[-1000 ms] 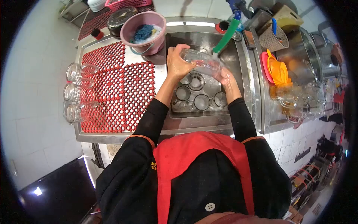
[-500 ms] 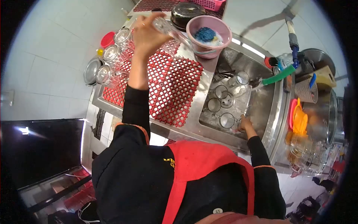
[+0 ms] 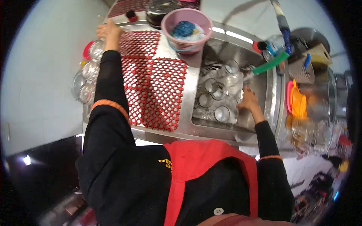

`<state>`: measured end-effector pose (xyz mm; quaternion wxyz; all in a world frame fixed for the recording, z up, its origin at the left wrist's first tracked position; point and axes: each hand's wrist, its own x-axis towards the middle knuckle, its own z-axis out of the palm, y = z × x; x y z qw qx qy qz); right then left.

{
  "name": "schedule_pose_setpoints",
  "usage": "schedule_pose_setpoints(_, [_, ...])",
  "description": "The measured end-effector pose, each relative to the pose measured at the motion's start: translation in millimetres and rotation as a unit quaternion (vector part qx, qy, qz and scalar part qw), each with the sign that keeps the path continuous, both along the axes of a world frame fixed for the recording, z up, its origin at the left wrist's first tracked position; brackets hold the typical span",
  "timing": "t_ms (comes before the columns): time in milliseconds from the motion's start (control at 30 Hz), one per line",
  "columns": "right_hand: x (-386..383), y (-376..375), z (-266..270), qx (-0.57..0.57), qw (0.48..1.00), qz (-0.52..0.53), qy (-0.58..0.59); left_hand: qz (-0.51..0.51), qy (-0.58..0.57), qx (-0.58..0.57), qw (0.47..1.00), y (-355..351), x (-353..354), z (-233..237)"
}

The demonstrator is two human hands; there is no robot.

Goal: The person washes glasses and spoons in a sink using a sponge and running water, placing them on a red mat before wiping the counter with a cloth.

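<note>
At the far left of the counter, my left hand (image 3: 109,33) is closed round a clear glass that is mostly hidden; it is beside the red perforated mat (image 3: 160,90). Several upside-down glasses, one of them here (image 3: 97,49), stand along the mat's left edge. In the steel sink, my right hand (image 3: 248,100) has its fingers curled at a clear, shiny thing too blurred to name. Left of it lie several glass mugs, including one near the front (image 3: 221,113). Water runs from the green hose (image 3: 272,64) into the sink.
A pink bucket (image 3: 187,47) with a blue scrubber (image 3: 183,29) stands behind the sink's left corner. A dark pot (image 3: 160,13) is beside it. Right of the sink are a basket (image 3: 301,71), orange utensils (image 3: 298,103) and stacked glassware (image 3: 311,132).
My left hand has moved left and down from the air with the glass, to the mat's far left edge. In the sink, my right hand has moved up toward the hose. The view has shifted.
</note>
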<state>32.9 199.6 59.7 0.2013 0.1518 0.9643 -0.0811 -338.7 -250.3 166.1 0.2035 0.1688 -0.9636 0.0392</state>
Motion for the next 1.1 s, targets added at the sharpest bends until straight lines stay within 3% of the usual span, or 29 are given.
schedule_pose_setpoints(33, [-5.0,-2.4,11.1,-0.007,0.999,0.008,0.038,0.017,-0.010,0.008,1.000,-2.4,-12.0,-13.6])
schedule_pose_setpoints(100, [-16.5,-8.0,32.3,-0.014,0.996,-0.008,0.083,0.041,-0.058,0.019,0.997,11.7,3.1,4.5])
schedule_pose_setpoints(167, [-24.7,11.9,6.5,0.014,0.978,0.050,0.202,0.044,-0.086,0.016,0.995,5.3,-5.4,1.7])
schedule_pose_setpoints(200, [-27.7,10.7,18.6,0.018,0.979,0.044,0.200,0.037,-0.088,0.018,0.995,15.6,7.2,12.1])
schedule_pose_setpoints(267, [-39.9,-0.1,52.9,-0.116,0.956,0.022,0.267,-0.029,-0.073,-0.019,0.997,36.5,49.3,47.7])
schedule_pose_setpoints(300, [-41.6,4.8,49.4,-0.116,0.956,0.021,0.267,-0.123,-0.037,0.011,0.992,37.3,57.6,55.5])
schedule_pose_setpoints(333, [-42.0,11.4,43.0,-0.216,0.929,-0.027,0.298,-0.216,0.000,0.041,0.976,38.0,66.0,60.8])
schedule_pose_setpoints(367, [-41.7,15.0,39.2,-0.312,0.890,-0.075,0.325,-0.306,0.042,0.124,0.943,51.5,85.5,64.3])
schedule_pose_setpoints(400, [-39.6,12.8,38.7,-0.481,0.793,-0.153,0.342,-0.390,0.082,0.205,0.894,74.5,111.5,65.9])
schedule_pose_setpoints(433, [-37.4,16.8,35.7,-0.480,0.793,-0.154,0.342,-0.462,0.069,0.324,0.823,98.1,137.8,54.7])
schedule_pose_setpoints(467, [-34.2,24.4,30.0,-0.579,0.742,-0.216,0.260,-0.555,0.049,0.343,0.756,125.0,171.9,52.7])
schedule_pose_setpoints(500, [-30.6,28.2,24.4,-0.664,0.674,-0.275,0.172,-0.582,-0.027,0.394,0.710,147.4,193.4,27.5])
schedule_pose_setpoints(533, [-28.3,24.7,20.5,-0.664,0.674,-0.276,0.173,-0.656,-0.023,0.443,0.611,172.6,213.2,3.4])
schedule_pose_setpoints(567, [-26.5,17.4,17.3,-0.705,0.630,-0.283,0.161,-0.644,-0.042,0.348,0.679,192.5,240.1,3.6])
schedule_pose_setpoints(600, [-24.6,11.4,13.6,-0.743,0.584,-0.290,0.150,-0.633,-0.072,0.390,0.665,208.6,257.7,-12.5])
schedule_pose_setpoints(633, [-22.3,8.3,9.1,-0.742,0.584,-0.290,0.154,-0.621,-0.102,0.430,0.648,220.3,270.5,-29.7])
schedule_pose_setpoints(667, [-19.1,6.2,3.2,-0.782,0.545,-0.278,0.119,-0.624,-0.103,0.430,0.645,227.4,278.9,-32.5])
schedule_pose_setpoints(733, [-12.4,4.2,-7.7,-0.823,0.483,-0.289,0.067,-0.532,-0.119,0.449,0.708,238.0,290.2,-34.5])
schedule_pose_setpoints(767, [-7.5,-3.9,-0.2,-0.823,0.483,-0.290,0.072,-0.536,-0.120,0.449,0.705,240.6,296.7,-32.8])
schedule_pose_setpoints(833, [-4.9,-21.1,22.6,-0.765,0.528,-0.363,0.062,-0.474,-0.148,0.388,0.776,244.7,304.5,-26.9])
schedule_pose_setpoints(867, [-6.6,-15.6,18.1,-0.743,0.565,-0.356,0.042,-0.467,-0.139,0.374,0.789,245.5,307.6,-29.3])
schedule_pose_setpoints(900, [-8.0,-11.6,13.8,-0.744,0.564,-0.355,0.047,-0.471,-0.136,0.372,0.788,245.5,309.1,-33.0])
schedule_pose_setpoints(967, [-9.9,-4.8,10.7,-0.699,0.654,-0.274,0.093,-0.394,-0.132,0.458,0.786,243.6,307.4,-45.6])
schedule_pose_setpoints(1000, [-11.2,-7.9,22.5,-0.743,0.589,-0.295,0.117,-0.361,-0.132,0.549,0.742,242.3,305.2,-67.2])
schedule_pose_setpoints(1033, [-14.0,-8.2,35.2,-0.742,0.590,-0.293,0.121,-0.365,-0.129,0.549,0.741,245.5,305.5,-84.6])
schedule_pose_setpoints(1067, [-16.9,-8.3,47.5,-0.698,0.650,-0.265,0.141,-0.256,-0.180,0.720,0.619,249.1,306.6,-99.0])
schedule_pose_setpoints(1100, [-18.4,-11.0,57.1,-0.649,0.706,-0.237,0.158,-0.132,-0.223,0.848,0.461,251.6,310.4,-94.0])
